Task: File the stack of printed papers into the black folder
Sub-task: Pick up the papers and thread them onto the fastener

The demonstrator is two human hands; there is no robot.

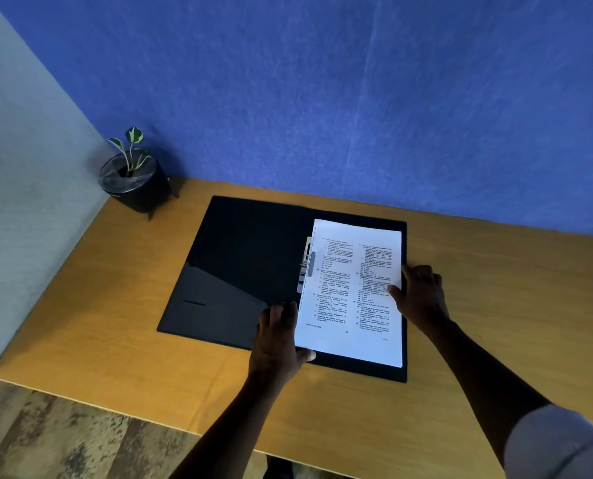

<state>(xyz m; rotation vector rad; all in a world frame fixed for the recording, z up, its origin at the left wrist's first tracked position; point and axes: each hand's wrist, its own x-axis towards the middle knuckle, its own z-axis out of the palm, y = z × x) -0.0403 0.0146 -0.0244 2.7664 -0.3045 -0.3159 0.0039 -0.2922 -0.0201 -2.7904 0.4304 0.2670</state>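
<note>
Alignment step, judged: stack [353,288] lay in open black folder [246,257], against clip [305,267].
Right grip [422,295] pinched its edge; left grip [277,337] pressed flat-fingered; clip hold needed checking.

Small potted plant [134,178] in a black pot, left of centre, at the wooden desk's [115,323] far corner, blue felt wall [322,98] behind, wood-pattern floor [63,440] lower left

The black folder [239,257] is gleaming, glossy plastic, its clip [305,267] glinting metallic; the paper stack [353,305] is looking matt, the wooden counter [495,288] smooth
</note>
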